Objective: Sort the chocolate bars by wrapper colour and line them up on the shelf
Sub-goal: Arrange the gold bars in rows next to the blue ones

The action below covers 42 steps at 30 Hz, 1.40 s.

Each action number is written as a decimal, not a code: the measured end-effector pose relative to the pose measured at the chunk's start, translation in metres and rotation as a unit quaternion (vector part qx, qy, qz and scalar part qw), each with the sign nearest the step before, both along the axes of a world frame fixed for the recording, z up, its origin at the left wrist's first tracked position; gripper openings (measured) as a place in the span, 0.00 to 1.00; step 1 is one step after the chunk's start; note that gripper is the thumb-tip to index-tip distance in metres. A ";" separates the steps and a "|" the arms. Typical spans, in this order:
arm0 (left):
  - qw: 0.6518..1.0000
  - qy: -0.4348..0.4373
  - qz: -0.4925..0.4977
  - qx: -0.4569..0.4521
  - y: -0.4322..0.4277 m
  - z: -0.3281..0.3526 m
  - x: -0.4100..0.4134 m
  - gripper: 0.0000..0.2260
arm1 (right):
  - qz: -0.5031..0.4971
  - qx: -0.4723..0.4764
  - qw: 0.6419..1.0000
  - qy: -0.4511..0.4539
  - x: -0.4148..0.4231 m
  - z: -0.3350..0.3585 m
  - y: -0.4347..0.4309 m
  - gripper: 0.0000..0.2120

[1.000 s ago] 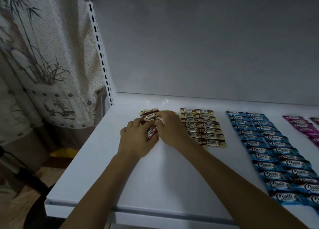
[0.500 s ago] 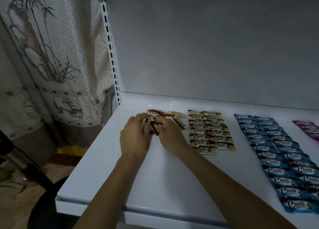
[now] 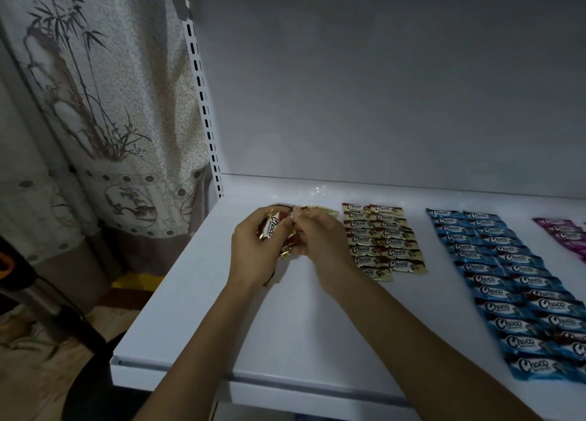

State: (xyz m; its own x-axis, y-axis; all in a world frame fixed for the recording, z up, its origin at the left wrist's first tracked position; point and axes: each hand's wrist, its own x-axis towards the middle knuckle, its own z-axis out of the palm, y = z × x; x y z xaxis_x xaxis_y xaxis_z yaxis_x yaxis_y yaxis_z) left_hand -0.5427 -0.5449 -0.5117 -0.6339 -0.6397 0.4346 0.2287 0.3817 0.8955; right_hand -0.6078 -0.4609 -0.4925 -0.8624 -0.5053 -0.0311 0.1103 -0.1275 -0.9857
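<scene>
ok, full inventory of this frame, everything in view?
shelf: one, white, centre and right
gold bars: about fifteen, gold, two columns right of hands
blue bars: two dozen or so, blue, two columns further right
purple bars: several, purple, cut off at right edge
unsorted bars: a handful, red-brown and gold, in and behind hands
slotted upright: one, white, shelf's back-left corner
curtain: one, pale bamboo print, left
yellow object: one, yellow, floor below curtain
left hand: one, gripping unsorted bars
right hand: one, pinching unsorted bars
</scene>
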 end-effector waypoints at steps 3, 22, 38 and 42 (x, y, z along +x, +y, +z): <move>1.000 0.006 -0.012 -0.016 0.006 -0.010 0.001 0.10 | -0.041 -0.008 0.999 -0.002 -0.008 0.005 0.010 0.03; 0.998 -0.037 -0.027 -0.037 0.048 0.001 -0.032 0.08 | -0.080 0.210 0.969 0.100 -0.019 0.001 0.167 0.04; 0.996 0.007 -0.074 -0.040 0.059 -0.019 -0.062 0.07 | -0.197 0.319 0.917 0.139 -0.050 -0.028 0.160 0.09; 0.996 0.017 -0.081 -0.047 0.060 -0.019 -0.060 0.10 | -0.196 0.378 0.882 0.203 -0.050 -0.026 0.157 0.10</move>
State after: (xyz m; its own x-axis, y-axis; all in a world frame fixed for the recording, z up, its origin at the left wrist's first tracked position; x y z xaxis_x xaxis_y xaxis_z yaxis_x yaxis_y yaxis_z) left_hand -0.6028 -0.4853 -0.5310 -0.7093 -0.4864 0.5102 0.3228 0.4193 0.8485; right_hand -0.6574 -0.3043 -0.5180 -0.9837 -0.1335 0.1206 -0.1783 0.6325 -0.7538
